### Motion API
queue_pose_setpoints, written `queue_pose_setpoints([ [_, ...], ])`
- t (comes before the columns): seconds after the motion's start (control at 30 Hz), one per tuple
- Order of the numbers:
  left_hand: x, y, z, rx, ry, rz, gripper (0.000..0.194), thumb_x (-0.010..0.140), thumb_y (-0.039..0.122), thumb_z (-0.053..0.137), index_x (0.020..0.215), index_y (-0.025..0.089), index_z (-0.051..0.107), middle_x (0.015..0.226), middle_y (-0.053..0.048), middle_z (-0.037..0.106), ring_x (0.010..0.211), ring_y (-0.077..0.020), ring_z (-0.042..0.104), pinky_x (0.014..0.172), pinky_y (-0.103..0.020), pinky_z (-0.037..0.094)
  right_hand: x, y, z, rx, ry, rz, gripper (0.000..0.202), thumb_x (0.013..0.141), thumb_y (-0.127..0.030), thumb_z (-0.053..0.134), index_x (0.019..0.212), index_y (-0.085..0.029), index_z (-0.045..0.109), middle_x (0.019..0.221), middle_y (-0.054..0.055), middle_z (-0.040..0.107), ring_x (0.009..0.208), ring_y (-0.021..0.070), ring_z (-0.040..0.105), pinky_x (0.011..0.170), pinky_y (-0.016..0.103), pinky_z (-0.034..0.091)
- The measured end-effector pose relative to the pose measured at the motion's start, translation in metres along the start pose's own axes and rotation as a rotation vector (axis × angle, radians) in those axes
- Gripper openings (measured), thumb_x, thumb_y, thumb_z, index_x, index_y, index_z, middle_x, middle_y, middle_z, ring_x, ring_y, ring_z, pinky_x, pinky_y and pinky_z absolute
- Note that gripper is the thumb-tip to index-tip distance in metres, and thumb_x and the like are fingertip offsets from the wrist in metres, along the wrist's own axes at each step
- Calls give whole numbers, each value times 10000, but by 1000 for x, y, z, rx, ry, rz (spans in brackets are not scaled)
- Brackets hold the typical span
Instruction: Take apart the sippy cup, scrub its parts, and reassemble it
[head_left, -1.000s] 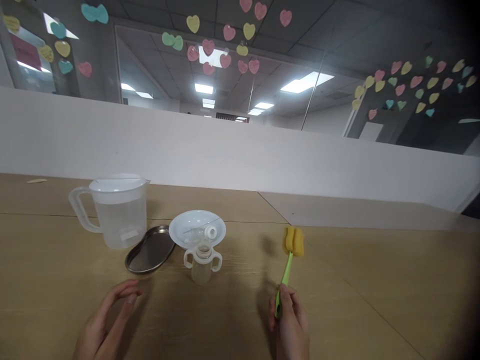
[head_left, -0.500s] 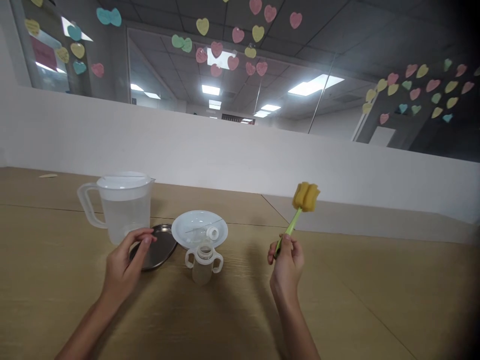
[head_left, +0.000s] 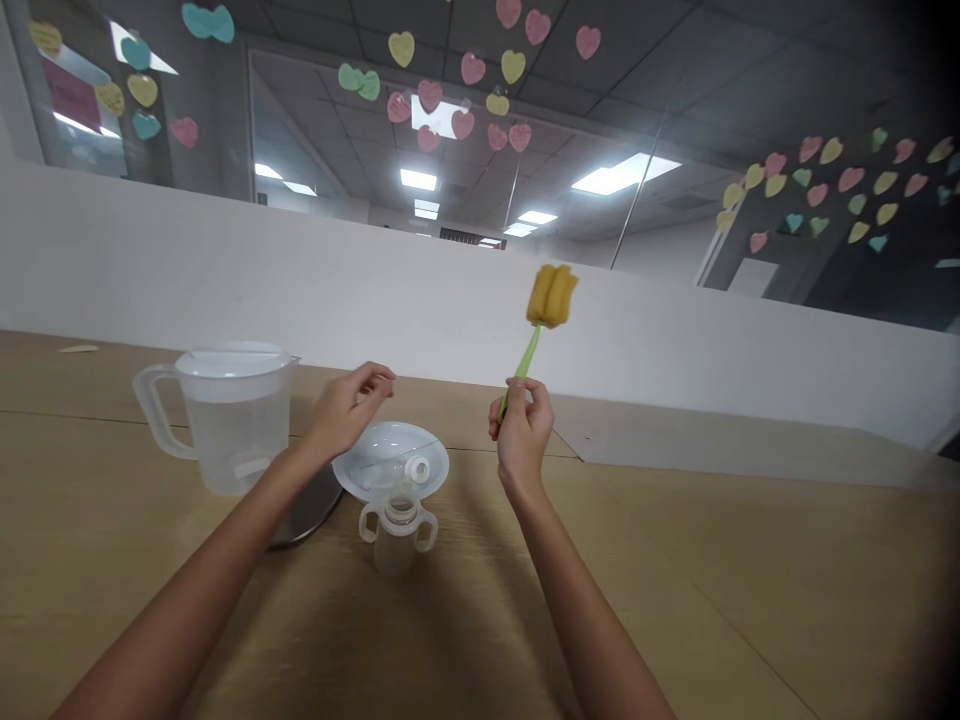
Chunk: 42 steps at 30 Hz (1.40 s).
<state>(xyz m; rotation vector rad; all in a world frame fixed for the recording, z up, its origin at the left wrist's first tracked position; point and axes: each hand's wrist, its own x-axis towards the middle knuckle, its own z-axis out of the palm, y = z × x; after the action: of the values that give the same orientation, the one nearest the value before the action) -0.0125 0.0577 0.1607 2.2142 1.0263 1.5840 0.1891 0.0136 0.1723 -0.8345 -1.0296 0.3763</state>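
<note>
My right hand (head_left: 523,430) grips the green handle of a sponge brush (head_left: 553,297), its yellow sponge head pointing up. My left hand (head_left: 352,405) is raised above the back left edge of a white bowl (head_left: 435,482), fingers curled and thumb near the fingertips; nothing shows between them. Inside the bowl lie a clear bottle part with a white ring (head_left: 418,469) and a thin stick. In front of the bowl stands a small two-handled bottle (head_left: 396,545), upright and without a lid.
A clear lidded pitcher (head_left: 238,425) with liquid stands at the left on the wooden table (head_left: 465,640). Beside it a round metal tray (head_left: 311,515) is partly behind my left forearm. A white wall (head_left: 420,300) and a window with heart-shaped notes rise behind.
My left hand has moved up and right, from over the metal tray to above the bowl. My right hand has lifted the brush higher and shifted it left.
</note>
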Motion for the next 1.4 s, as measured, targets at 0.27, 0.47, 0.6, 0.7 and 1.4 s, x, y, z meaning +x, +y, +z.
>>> queue_pose_setpoints([
  [0.27, -5, -32, 47, 396, -546, -102, 276, 846, 289, 411, 808, 151, 647, 806, -73, 673, 727, -171, 588, 666, -262, 395, -12, 33, 0, -190, -341, 35, 270, 845, -420, 448, 870, -169, 545, 664, -31, 544, 400, 62, 407, 409, 198, 317],
  [0.47, -17, -66, 62, 434, -684, -164, 187, 742, 156, 488, 724, 140, 674, 782, -93, 676, 733, -183, 593, 657, -254, 399, -61, 92, -31, -274, -193, 104, 283, 854, -430, 427, 818, -174, 544, 632, -26, 469, 586, 127, 436, 535, 222, 339],
  [0.6, -22, -74, 66, 379, -752, -188, 245, 696, 103, 488, 825, 150, 691, 816, -79, 687, 692, -165, 598, 623, -234, 409, -85, 105, -46, -320, -218, 129, 324, 874, -458, 422, 918, -170, 565, 722, -4, 517, 664, 148, 452, 597, 234, 354],
  [0.7, -24, -76, 68, 332, -785, -220, 282, 676, 106, 481, 867, 149, 685, 773, -65, 686, 609, -149, 588, 565, -221, 404, -92, 106, -53, -312, -232, 130, 327, 882, -464, 423, 932, -174, 565, 706, -11, 503, 645, 146, 438, 601, 235, 353],
  [1.4, -28, -92, 74, 232, -969, -236, 249, 607, 167, 480, 746, 157, 687, 756, -37, 681, 729, -184, 587, 655, -237, 408, -93, 117, -59, -256, -256, 171, 292, 880, -431, 437, 881, -171, 571, 653, -30, 450, 608, 137, 403, 576, 230, 331],
])
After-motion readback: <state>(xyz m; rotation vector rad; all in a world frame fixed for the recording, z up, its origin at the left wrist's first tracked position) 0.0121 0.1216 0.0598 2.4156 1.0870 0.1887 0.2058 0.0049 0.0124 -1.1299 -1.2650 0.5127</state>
